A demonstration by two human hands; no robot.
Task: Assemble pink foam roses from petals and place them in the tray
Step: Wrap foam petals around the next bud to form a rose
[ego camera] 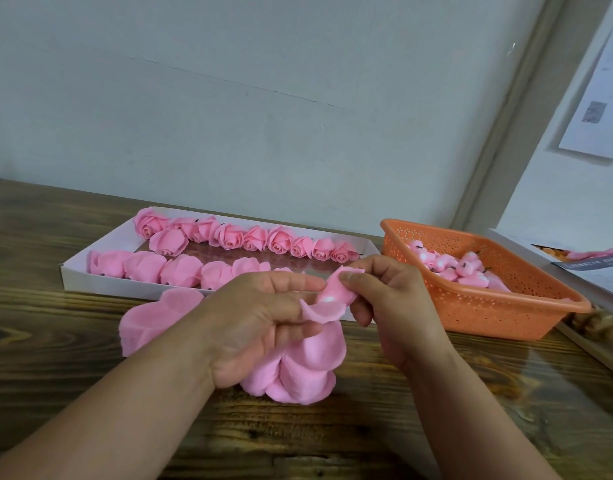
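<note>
Both hands are pinching 1 pink petal (327, 299) above the desk (73, 393): left hand (260, 327) also clutching a petal stack (298, 372), right hand (384, 306) curling it. Wrapping is underway; next likely needs another layer, then the tray (101, 247).

The worktop (73, 344) is dark-stained wood with strong grain and knots, its finish glossy enough to catch light near the right edge. The petals (298, 372) and the roses (229, 236) are soft, matt pink foam with thin, slightly ruffled edges. The tray (90, 275) looks like matt white card. The basket (488, 317) is smooth orange plastic, perforated with small holes. The wall (229, 98) behind is matt, pale paint.
</note>
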